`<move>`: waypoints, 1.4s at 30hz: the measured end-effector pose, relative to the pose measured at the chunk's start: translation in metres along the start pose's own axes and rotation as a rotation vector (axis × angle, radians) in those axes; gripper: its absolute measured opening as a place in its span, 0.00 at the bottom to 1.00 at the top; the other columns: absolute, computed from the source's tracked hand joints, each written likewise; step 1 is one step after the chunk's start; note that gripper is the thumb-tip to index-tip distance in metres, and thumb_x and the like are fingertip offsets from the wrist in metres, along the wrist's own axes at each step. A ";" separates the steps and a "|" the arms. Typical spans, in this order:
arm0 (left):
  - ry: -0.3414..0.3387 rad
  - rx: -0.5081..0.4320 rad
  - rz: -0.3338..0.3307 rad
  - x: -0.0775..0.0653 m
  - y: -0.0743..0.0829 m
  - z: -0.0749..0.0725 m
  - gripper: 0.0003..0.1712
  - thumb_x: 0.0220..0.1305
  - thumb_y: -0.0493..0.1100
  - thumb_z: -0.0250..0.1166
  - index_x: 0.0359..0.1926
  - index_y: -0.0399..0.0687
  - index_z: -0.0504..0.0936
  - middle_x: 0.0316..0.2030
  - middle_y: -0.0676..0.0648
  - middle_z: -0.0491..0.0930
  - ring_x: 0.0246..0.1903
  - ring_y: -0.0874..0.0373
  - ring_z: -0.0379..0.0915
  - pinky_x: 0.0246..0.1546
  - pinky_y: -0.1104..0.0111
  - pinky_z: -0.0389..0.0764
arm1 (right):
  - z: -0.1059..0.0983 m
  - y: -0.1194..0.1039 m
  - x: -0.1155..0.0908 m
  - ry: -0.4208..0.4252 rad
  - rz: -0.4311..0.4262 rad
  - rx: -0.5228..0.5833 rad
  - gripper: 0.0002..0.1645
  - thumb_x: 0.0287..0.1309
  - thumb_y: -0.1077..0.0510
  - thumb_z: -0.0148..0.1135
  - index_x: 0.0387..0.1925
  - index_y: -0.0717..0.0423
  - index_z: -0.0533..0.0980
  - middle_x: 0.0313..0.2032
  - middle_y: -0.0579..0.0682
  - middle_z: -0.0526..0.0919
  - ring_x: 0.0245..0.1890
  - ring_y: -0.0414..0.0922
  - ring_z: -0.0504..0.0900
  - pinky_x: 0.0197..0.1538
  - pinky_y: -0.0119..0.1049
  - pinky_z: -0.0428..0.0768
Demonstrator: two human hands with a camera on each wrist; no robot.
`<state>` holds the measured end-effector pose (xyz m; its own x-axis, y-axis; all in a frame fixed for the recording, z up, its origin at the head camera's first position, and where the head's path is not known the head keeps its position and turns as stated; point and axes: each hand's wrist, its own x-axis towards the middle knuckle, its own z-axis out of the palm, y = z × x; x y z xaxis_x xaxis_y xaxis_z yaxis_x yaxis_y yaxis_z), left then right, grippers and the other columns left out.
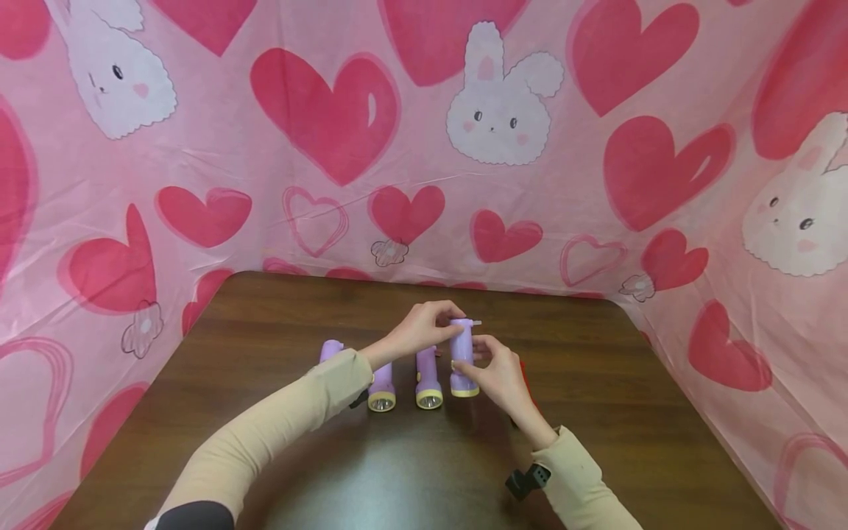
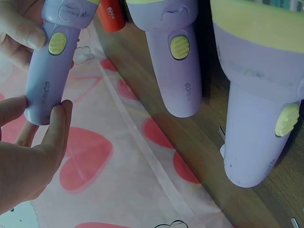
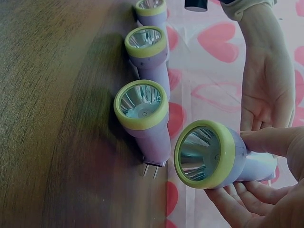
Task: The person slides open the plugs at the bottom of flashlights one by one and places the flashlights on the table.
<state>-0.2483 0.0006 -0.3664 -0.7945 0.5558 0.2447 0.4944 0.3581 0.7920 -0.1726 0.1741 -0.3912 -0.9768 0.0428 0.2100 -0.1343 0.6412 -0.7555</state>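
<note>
Held one torch (image 1: 462,357) just right of centre in the lower half of the head view, with its yellow rim (image 1: 465,394) downward. Pinched its tail (image 2: 40,114) with the left hand (image 1: 425,324), between thumb and fingers; gripped nearer the rim with the right hand (image 1: 500,374), between thumb and fingers too. Saw three more torches (image 1: 382,381) on the table (image 1: 623,412), lower middle of the head view, and a red object (image 2: 112,16) at the left wrist view's top edge.
</note>
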 end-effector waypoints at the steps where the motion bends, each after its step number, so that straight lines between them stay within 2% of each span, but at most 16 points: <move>1: -0.001 -0.003 -0.001 0.000 0.000 0.000 0.12 0.66 0.42 0.66 0.50 0.46 0.83 0.47 0.45 0.86 0.45 0.55 0.84 0.38 0.72 0.84 | 0.000 0.000 0.000 0.001 0.002 0.000 0.27 0.47 0.57 0.78 0.49 0.61 0.79 0.41 0.59 0.88 0.42 0.53 0.88 0.42 0.46 0.86; 7: -0.004 -0.009 -0.014 0.001 -0.002 0.001 0.13 0.66 0.42 0.66 0.50 0.46 0.83 0.45 0.45 0.86 0.42 0.56 0.83 0.35 0.73 0.84 | 0.000 0.001 0.000 -0.008 0.014 0.010 0.26 0.47 0.57 0.77 0.48 0.62 0.79 0.41 0.60 0.88 0.42 0.53 0.88 0.42 0.46 0.86; 17: 0.025 0.021 -0.008 0.002 -0.003 0.002 0.13 0.66 0.43 0.66 0.49 0.45 0.82 0.44 0.45 0.86 0.44 0.55 0.83 0.39 0.71 0.84 | 0.001 0.003 0.002 -0.021 0.036 0.022 0.27 0.48 0.55 0.77 0.48 0.61 0.79 0.42 0.59 0.88 0.41 0.52 0.88 0.40 0.43 0.86; 25: 0.041 0.009 0.005 0.003 -0.005 0.005 0.14 0.64 0.41 0.67 0.49 0.43 0.82 0.46 0.43 0.85 0.46 0.52 0.83 0.42 0.69 0.85 | 0.001 0.002 0.004 -0.031 0.077 0.047 0.26 0.49 0.54 0.76 0.49 0.62 0.79 0.44 0.60 0.88 0.42 0.53 0.89 0.43 0.44 0.86; 32: 0.061 0.046 0.016 0.004 -0.006 0.007 0.14 0.62 0.40 0.68 0.48 0.43 0.82 0.46 0.44 0.85 0.46 0.52 0.83 0.46 0.65 0.84 | 0.001 0.005 0.006 -0.040 0.122 0.083 0.26 0.49 0.55 0.75 0.49 0.63 0.80 0.44 0.61 0.88 0.43 0.53 0.89 0.44 0.44 0.86; 42: 0.058 0.056 0.006 0.006 -0.010 0.009 0.14 0.62 0.41 0.69 0.47 0.42 0.83 0.44 0.42 0.83 0.44 0.52 0.83 0.44 0.66 0.83 | 0.002 0.005 0.008 -0.065 0.167 0.125 0.26 0.51 0.56 0.74 0.50 0.65 0.80 0.44 0.61 0.87 0.43 0.52 0.88 0.43 0.42 0.87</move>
<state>-0.2553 0.0071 -0.3775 -0.8097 0.5144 0.2824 0.5168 0.3970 0.7584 -0.1813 0.1759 -0.3950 -0.9953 0.0886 0.0383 0.0145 0.5291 -0.8485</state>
